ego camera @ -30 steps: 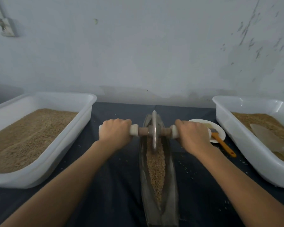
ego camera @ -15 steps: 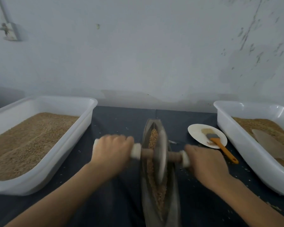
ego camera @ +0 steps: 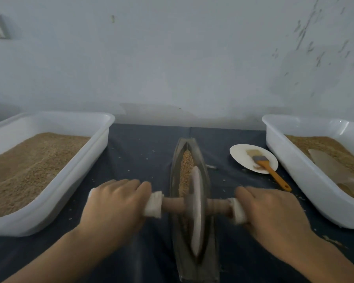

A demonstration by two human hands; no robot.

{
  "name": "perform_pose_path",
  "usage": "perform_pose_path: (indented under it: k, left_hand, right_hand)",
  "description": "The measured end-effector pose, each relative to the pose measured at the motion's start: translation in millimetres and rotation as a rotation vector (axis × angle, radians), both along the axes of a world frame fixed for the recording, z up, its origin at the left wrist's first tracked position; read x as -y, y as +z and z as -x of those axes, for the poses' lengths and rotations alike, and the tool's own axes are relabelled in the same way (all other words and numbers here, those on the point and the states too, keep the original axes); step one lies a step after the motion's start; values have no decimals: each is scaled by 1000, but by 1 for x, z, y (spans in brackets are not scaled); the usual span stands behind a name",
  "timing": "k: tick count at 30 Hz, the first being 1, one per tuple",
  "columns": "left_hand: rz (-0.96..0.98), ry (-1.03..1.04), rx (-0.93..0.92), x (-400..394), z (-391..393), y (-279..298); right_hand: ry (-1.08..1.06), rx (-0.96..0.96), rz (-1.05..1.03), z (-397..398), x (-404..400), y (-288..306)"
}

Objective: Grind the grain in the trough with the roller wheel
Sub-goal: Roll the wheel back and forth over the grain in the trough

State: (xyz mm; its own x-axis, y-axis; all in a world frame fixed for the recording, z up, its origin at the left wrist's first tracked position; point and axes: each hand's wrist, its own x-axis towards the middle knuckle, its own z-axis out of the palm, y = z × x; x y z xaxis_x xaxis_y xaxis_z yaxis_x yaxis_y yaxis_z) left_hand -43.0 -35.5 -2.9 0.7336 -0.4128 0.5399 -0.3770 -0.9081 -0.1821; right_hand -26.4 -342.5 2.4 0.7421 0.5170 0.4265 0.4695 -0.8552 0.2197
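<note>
A long narrow metal trough [ego camera: 173, 176] lies lengthwise on the dark table in front of me, with brown grain [ego camera: 186, 164] showing in its far half. The roller wheel [ego camera: 196, 211], a pale disc on a wooden axle with white-wrapped ends, stands in the near half of the trough. My left hand [ego camera: 114, 209] grips the left end of the axle. My right hand [ego camera: 272, 215] grips the right end. The disc hides the grain under it.
A white tub [ego camera: 76, 172] of grain stands at the left. Another white tub [ego camera: 294, 168] at the right holds grain and a pale scoop [ego camera: 333, 170]. Between trough and right tub lies a white plate [ego camera: 241, 154] with an orange-handled brush [ego camera: 272, 172]. Loose grains dot the table.
Both hands have drawn the roller wheel from the far end of the trough back toward me, uncovering grain in the far half.
</note>
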Motion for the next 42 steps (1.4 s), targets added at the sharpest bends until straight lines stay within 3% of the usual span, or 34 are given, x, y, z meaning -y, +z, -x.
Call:
perform_pose_path:
  k: [6,11,17,22,25,29,33,39,42]
  left_hand:
    - [-81,76,-61,1,-33,-3]
    - [-57,312,-60,12,-107,0]
    - [-120,176,-43,8,-56,3]
    - [-94,-2,6,-5,-11,1]
    - [-91,45,-14,-2,-38,-1]
    - [-45,169,102,7,-93,-8]
    - [-44,254,36,6,-111,-8]
    - [47,69,8,-4,-23,-9]
    - [-8,15,-16,-9,2,-8]
  right_hand:
    - [-105,-104,96,-39,-10,-4]
    - [-231,12,29,-104,-27,-6]
    - [-181,-258,-17,-63,-6,-10]
    - [-21,-116,-7,-10,10,-12]
    - [-112,-152,61,-34,1,-10]
    - [-176,-15,11,-94,-19,-10]
    - [-189,26,20,-112,-26,-3]
    - [-55,-26,28,-28,-3,-5]
    - [-2,-24,-1,-6,5,-3]
